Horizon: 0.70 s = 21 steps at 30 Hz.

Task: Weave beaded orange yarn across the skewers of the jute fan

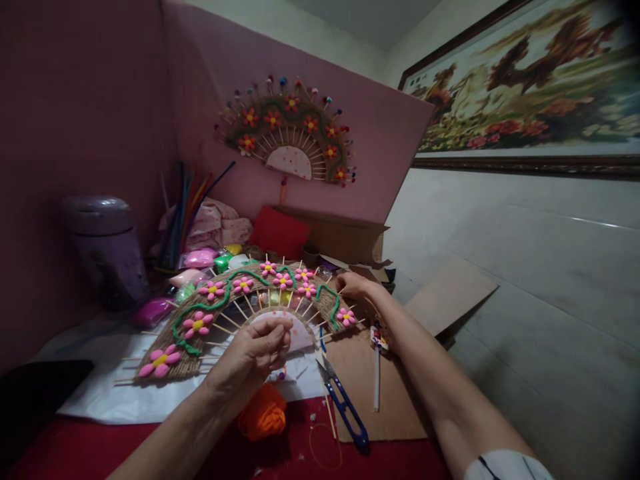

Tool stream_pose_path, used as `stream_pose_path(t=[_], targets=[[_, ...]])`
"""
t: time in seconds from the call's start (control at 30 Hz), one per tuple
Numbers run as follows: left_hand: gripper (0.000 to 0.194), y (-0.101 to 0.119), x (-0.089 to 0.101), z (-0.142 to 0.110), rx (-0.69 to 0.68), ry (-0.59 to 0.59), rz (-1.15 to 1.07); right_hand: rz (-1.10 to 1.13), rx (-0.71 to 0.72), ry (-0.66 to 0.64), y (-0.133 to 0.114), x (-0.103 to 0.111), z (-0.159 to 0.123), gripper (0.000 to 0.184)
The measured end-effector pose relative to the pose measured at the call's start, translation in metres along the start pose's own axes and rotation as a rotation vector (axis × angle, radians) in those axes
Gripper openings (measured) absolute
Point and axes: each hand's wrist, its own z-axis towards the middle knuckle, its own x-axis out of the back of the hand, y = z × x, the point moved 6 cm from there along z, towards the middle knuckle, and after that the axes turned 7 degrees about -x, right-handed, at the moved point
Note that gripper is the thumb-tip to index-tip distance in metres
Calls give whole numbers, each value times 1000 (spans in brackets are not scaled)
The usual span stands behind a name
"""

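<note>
My left hand (263,343) is closed in a pinch in front of a craft fan (165,333). Anything between its fingertips is too small to make out. The fan has a twine-wrapped arch on thin wooden sticks, pink clay flowers with yellow centres, wavy green strips and a pale dotted half-round base (297,330). My right hand (354,285) reaches to the fan's upper right edge by the stick ends. Its fingers are curled, and what they grip is hidden. Blue-handled thread snips (345,407) lie below, near an orange yarn bundle (263,412).
A finished-looking fan (290,140) with pompom tips is mounted on the pink board behind. A lidded purple canister (107,253) stands left, beside bagged clay (200,258). Cardboard (400,413) lies at right, carrying a white stick (377,383). A red cloth (280,233) sits behind.
</note>
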Motion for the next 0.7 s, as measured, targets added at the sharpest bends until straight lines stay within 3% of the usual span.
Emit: stream_pose_path(t=[0.23, 0.37, 0.53, 0.7], targets=[[29, 0, 0, 1, -17, -21, -3, -8, 30, 34, 4, -3, 3, 30], [30, 1, 0, 2, -28, -22, 6, 11, 8, 178, 17, 13, -5, 31], [31, 4, -2, 0, -47, -19, 17, 92, 38, 452, 24, 45, -41, 19], [26, 5, -4, -1, -46, -25, 25, 209, 244, 590, -14, 47, -99, 19]])
